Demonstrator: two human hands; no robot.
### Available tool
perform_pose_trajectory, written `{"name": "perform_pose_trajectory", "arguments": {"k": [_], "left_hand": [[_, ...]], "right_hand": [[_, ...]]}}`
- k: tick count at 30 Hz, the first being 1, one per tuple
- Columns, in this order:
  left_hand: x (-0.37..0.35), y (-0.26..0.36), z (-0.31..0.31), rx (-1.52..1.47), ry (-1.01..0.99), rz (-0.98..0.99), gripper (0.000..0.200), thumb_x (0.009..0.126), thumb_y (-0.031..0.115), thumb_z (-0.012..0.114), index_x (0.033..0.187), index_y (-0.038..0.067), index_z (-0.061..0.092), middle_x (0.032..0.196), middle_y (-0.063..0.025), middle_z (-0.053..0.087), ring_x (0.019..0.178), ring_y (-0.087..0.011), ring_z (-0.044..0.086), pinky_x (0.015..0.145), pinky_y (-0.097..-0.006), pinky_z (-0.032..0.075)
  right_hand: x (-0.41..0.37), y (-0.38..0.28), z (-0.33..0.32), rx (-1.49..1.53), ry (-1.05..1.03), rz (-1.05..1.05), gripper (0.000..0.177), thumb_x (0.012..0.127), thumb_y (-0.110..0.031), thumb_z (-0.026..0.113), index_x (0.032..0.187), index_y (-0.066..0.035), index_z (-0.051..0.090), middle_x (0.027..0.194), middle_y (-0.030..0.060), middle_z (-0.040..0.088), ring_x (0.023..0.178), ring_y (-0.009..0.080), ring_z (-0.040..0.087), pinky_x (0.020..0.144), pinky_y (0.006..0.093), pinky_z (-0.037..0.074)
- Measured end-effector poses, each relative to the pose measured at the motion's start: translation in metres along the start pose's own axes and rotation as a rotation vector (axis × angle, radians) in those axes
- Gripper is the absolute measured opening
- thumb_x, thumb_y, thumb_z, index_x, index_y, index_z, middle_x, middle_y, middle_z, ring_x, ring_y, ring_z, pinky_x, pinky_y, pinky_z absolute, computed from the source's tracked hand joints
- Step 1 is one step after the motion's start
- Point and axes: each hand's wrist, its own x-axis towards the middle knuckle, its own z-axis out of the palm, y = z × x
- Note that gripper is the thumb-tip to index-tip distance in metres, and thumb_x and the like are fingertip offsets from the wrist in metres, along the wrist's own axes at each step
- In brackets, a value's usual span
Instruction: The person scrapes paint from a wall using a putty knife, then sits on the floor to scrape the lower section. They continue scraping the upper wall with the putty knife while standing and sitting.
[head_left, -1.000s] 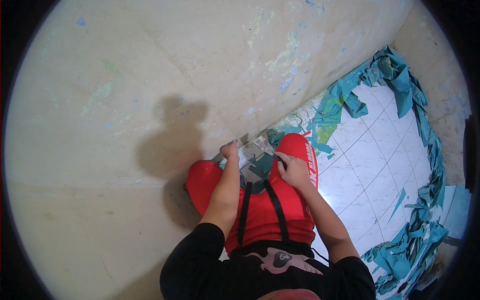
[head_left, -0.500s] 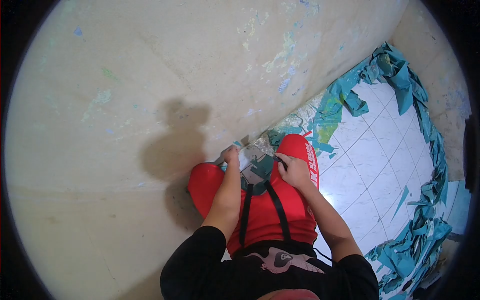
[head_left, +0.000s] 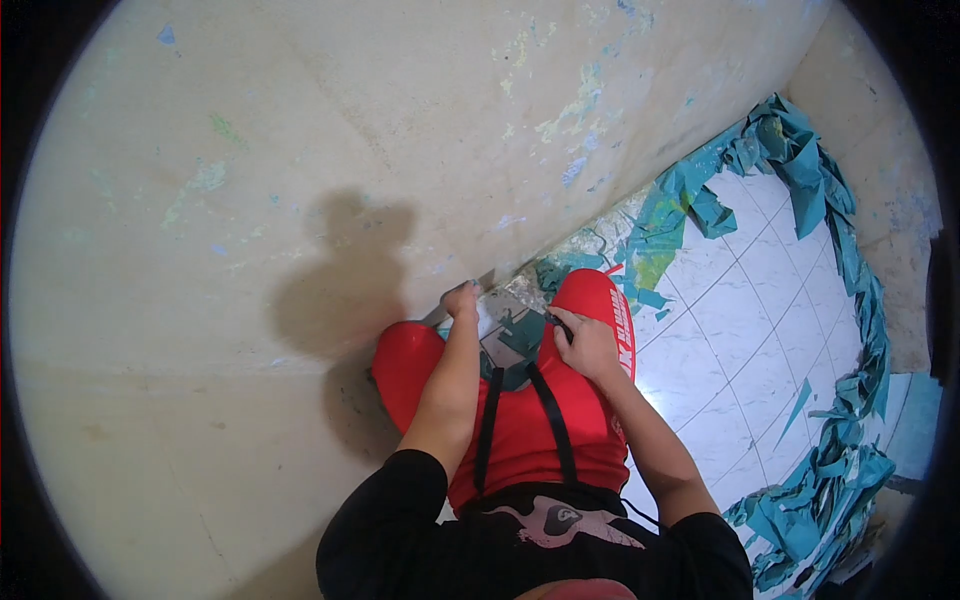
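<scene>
My left hand [head_left: 460,300] is at the foot of the beige wall [head_left: 250,300], beyond my left knee. Its fingers are drawn together at the wall, and anything between them is too small to make out. My right hand [head_left: 590,345] rests by my right thigh, closed around a dark, short-handled tool [head_left: 553,320] whose working end I cannot make out. Between my knees, torn teal paint peelings [head_left: 522,332] lie on the floor tiles. Flaked teal pieces [head_left: 560,270] also lie along the wall's base just past my right knee.
White floor tiles [head_left: 730,300] stretch to my right. A long heap of crumpled teal peelings [head_left: 800,170] follows the walls around the corner and down the right side. Patches of old blue and green paint [head_left: 580,120] remain on the wall.
My left hand has shifted slightly up along the wall's base, and a small blue bit by its fingers no longer shows clearly. My right hand stays nearly still.
</scene>
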Motion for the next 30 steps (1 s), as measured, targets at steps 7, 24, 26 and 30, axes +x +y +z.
{"name": "perform_pose_trajectory", "arguments": {"k": [7,24,26,30], "left_hand": [[-0.032,0.018,0.005,0.436,0.111,0.196,0.019,0.084,0.01,0.068,0.088,-0.008,0.07,0.081,-0.012,0.071,0.069,-0.0189,0.068,0.063,-0.0303,0.053],[0.027,-0.02,0.007,0.65,0.237,0.226,0.022,0.075,0.018,0.07,0.081,-0.003,0.072,0.082,-0.021,0.07,0.079,-0.0342,0.07,0.075,-0.0388,0.053],[0.021,-0.015,0.008,0.681,0.232,0.241,0.022,0.075,0.018,0.07,0.081,-0.003,0.072,0.083,-0.0207,0.071,0.079,-0.0332,0.07,0.075,-0.0384,0.053],[0.022,-0.014,0.001,0.583,0.093,0.24,0.019,0.08,0.012,0.069,0.085,-0.006,0.07,0.083,-0.0154,0.071,0.075,-0.0249,0.07,0.068,-0.0336,0.053]], "right_hand": [[-0.001,-0.003,-0.002,0.019,0.028,0.003,0.031,0.085,-0.02,0.057,0.115,-0.013,0.063,0.091,0.0154,0.069,0.077,0.0336,0.067,0.07,0.0446,0.054],[0.005,-0.001,-0.002,0.052,0.032,-0.003,0.03,0.085,-0.02,0.057,0.114,-0.013,0.063,0.091,0.0151,0.069,0.078,0.0341,0.067,0.07,0.0452,0.054],[0.005,0.0,-0.002,0.054,0.033,0.006,0.031,0.085,-0.02,0.057,0.114,-0.014,0.064,0.092,0.0155,0.069,0.078,0.0341,0.067,0.07,0.0453,0.054],[0.004,0.001,-0.004,0.051,0.015,0.022,0.031,0.085,-0.02,0.057,0.115,-0.014,0.064,0.092,0.0159,0.069,0.078,0.0342,0.067,0.071,0.0454,0.054]]}}
